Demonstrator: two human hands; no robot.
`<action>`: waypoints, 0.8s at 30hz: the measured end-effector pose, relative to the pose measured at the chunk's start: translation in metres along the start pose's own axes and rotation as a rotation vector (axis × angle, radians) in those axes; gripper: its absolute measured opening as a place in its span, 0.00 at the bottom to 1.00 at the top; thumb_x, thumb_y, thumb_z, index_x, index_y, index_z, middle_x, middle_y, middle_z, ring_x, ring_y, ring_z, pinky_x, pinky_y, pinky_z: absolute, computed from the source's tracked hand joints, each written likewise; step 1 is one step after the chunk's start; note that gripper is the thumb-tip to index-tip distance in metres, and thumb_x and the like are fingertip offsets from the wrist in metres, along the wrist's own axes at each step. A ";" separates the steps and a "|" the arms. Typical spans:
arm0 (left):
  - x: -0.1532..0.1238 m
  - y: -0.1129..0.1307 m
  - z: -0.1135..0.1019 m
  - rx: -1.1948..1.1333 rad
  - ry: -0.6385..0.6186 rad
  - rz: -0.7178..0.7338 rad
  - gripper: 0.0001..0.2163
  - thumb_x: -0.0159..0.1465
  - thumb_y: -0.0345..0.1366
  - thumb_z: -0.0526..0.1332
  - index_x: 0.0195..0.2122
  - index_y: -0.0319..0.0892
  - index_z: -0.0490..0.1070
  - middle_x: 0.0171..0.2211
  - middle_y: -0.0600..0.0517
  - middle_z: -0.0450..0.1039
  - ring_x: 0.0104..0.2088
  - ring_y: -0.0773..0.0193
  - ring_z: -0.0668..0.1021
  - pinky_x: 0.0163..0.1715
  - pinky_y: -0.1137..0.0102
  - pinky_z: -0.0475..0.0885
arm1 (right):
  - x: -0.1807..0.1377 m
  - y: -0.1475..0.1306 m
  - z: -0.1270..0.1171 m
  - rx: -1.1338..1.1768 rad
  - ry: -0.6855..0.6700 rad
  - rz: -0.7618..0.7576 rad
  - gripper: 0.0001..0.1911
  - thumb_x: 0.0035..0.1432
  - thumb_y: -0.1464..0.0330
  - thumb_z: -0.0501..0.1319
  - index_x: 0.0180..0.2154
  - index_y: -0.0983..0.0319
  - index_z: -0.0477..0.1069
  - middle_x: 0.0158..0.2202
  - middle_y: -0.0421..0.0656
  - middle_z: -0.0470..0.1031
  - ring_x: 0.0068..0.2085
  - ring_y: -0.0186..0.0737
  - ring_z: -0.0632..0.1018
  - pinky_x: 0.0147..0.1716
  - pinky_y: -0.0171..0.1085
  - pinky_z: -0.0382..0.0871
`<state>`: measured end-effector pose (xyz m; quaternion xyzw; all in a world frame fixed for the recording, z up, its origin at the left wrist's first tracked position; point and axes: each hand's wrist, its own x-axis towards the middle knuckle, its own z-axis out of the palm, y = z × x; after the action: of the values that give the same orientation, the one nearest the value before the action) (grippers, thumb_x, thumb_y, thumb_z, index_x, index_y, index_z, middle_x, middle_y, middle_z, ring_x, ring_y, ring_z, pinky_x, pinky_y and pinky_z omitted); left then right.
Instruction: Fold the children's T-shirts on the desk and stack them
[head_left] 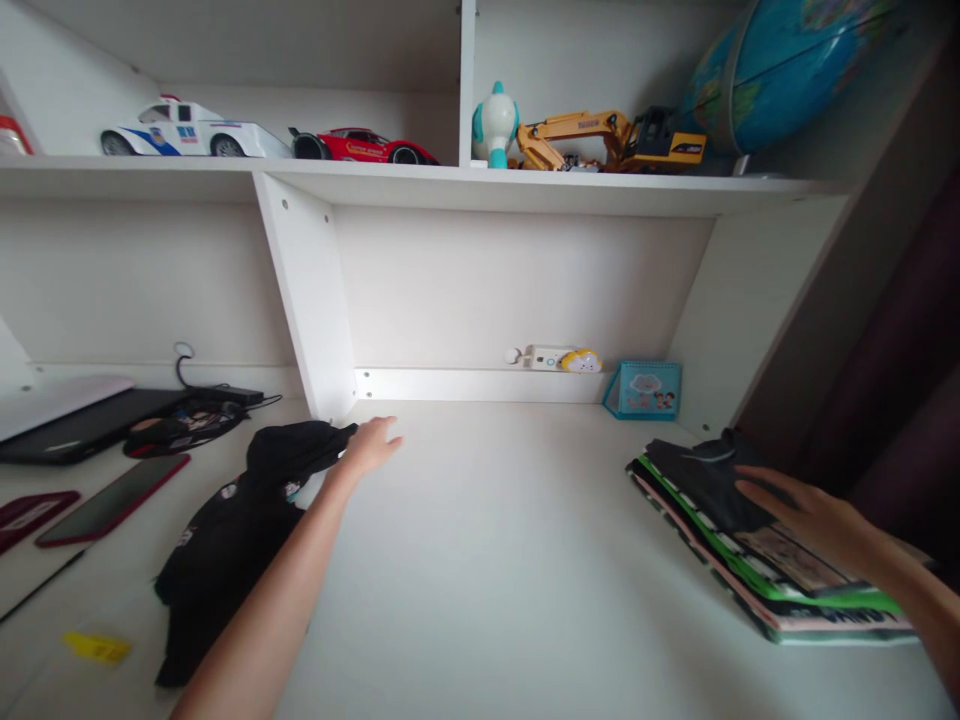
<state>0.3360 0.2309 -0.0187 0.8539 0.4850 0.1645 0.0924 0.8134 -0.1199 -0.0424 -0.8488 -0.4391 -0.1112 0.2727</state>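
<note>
My left hand [369,446] reaches across the white desk [495,560], fingers closed on the top edge of a black garment [240,530] that lies crumpled at the left. My right hand [806,515] lies flat with fingers stretched out on a stack of folded clothes [757,560] at the right, which has a black piece on top and green, pink and patterned layers below.
A laptop [67,420] and a cable lie at far left, with a red-edged phone [112,498] and a yellow tag [96,648]. A power strip [555,358] and a small blue calendar [645,390] stand at the back. Toy cars, an excavator [611,140] and a globe [787,70] sit on the shelf above.
</note>
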 end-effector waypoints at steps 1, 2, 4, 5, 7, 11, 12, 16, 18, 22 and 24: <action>0.000 -0.024 -0.009 0.084 0.017 -0.133 0.21 0.57 0.41 0.55 0.51 0.38 0.64 0.54 0.41 0.63 0.53 0.48 0.66 0.49 0.60 0.62 | -0.001 -0.006 0.003 0.047 -0.098 -0.041 0.16 0.50 0.56 0.55 0.38 0.55 0.73 0.42 0.46 0.75 0.41 0.45 0.76 0.39 0.35 0.67; -0.001 -0.046 -0.016 0.145 0.018 -0.243 0.21 0.57 0.41 0.56 0.50 0.38 0.65 0.53 0.39 0.63 0.52 0.46 0.67 0.46 0.59 0.64 | -0.003 -0.013 0.005 0.083 -0.182 -0.079 0.20 0.50 0.54 0.54 0.41 0.55 0.71 0.44 0.44 0.74 0.43 0.46 0.75 0.42 0.36 0.67; -0.006 -0.082 -0.023 0.196 -0.006 -0.356 0.21 0.56 0.41 0.57 0.49 0.37 0.66 0.52 0.39 0.65 0.50 0.45 0.69 0.43 0.61 0.66 | -0.007 -0.032 0.011 0.107 -0.249 -0.126 0.23 0.50 0.51 0.53 0.43 0.55 0.69 0.46 0.43 0.73 0.47 0.47 0.73 0.46 0.37 0.65; -0.010 -0.095 -0.025 0.201 -0.018 -0.367 0.21 0.55 0.41 0.58 0.49 0.37 0.67 0.51 0.39 0.65 0.50 0.47 0.69 0.42 0.63 0.67 | -0.009 -0.042 0.014 0.108 -0.249 -0.144 0.23 0.50 0.51 0.52 0.43 0.55 0.69 0.46 0.43 0.72 0.47 0.47 0.73 0.47 0.37 0.64; -0.017 -0.111 -0.024 0.192 -0.018 -0.374 0.21 0.53 0.38 0.60 0.48 0.39 0.67 0.50 0.42 0.67 0.48 0.49 0.71 0.40 0.66 0.67 | -0.011 -0.061 0.019 0.113 -0.248 -0.198 0.23 0.50 0.51 0.52 0.42 0.57 0.70 0.47 0.45 0.72 0.48 0.47 0.72 0.49 0.38 0.63; -0.023 -0.104 -0.018 0.152 -0.005 -0.461 0.11 0.54 0.33 0.58 0.39 0.42 0.72 0.38 0.44 0.74 0.40 0.51 0.75 0.33 0.66 0.68 | -0.015 -0.094 0.029 0.125 -0.251 -0.304 0.23 0.54 0.53 0.50 0.43 0.61 0.69 0.47 0.48 0.71 0.49 0.48 0.71 0.49 0.42 0.62; -0.022 -0.095 -0.016 0.134 -0.010 -0.448 0.09 0.55 0.33 0.57 0.35 0.42 0.73 0.35 0.45 0.75 0.38 0.52 0.76 0.33 0.67 0.68 | -0.016 -0.103 0.031 0.137 -0.262 -0.322 0.23 0.54 0.54 0.50 0.43 0.61 0.69 0.47 0.48 0.71 0.49 0.48 0.71 0.49 0.42 0.63; -0.019 -0.023 0.002 0.038 0.042 -0.229 0.09 0.60 0.36 0.52 0.35 0.44 0.72 0.36 0.51 0.75 0.39 0.61 0.76 0.37 0.72 0.67 | -0.022 -0.147 0.046 0.205 -0.356 -0.398 0.21 0.56 0.54 0.49 0.44 0.59 0.69 0.47 0.47 0.71 0.46 0.46 0.73 0.45 0.41 0.66; -0.022 0.030 0.017 -0.135 0.112 -0.028 0.12 0.62 0.36 0.49 0.41 0.42 0.70 0.41 0.50 0.74 0.41 0.64 0.75 0.41 0.73 0.66 | -0.023 -0.174 0.056 0.232 -0.411 -0.447 0.20 0.57 0.55 0.49 0.45 0.58 0.68 0.48 0.45 0.70 0.44 0.44 0.73 0.43 0.40 0.67; -0.038 0.122 0.042 -0.508 -0.212 0.499 0.19 0.62 0.40 0.51 0.54 0.42 0.61 0.50 0.47 0.68 0.46 0.63 0.74 0.44 0.72 0.67 | -0.018 -0.214 0.080 0.313 -0.486 -0.496 0.20 0.57 0.59 0.50 0.50 0.57 0.64 0.49 0.43 0.70 0.46 0.41 0.72 0.44 0.38 0.66; -0.046 0.142 0.046 -0.454 -0.399 0.686 0.21 0.61 0.41 0.53 0.55 0.45 0.60 0.54 0.48 0.64 0.50 0.61 0.70 0.48 0.69 0.64 | -0.014 -0.216 0.089 0.324 -0.496 -0.480 0.22 0.56 0.60 0.51 0.52 0.59 0.62 0.49 0.44 0.69 0.48 0.40 0.71 0.46 0.37 0.65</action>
<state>0.4444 0.1193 -0.0250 0.9383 0.0988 0.1198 0.3090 0.6266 0.0212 -0.0434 -0.6688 -0.6900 0.1076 0.2550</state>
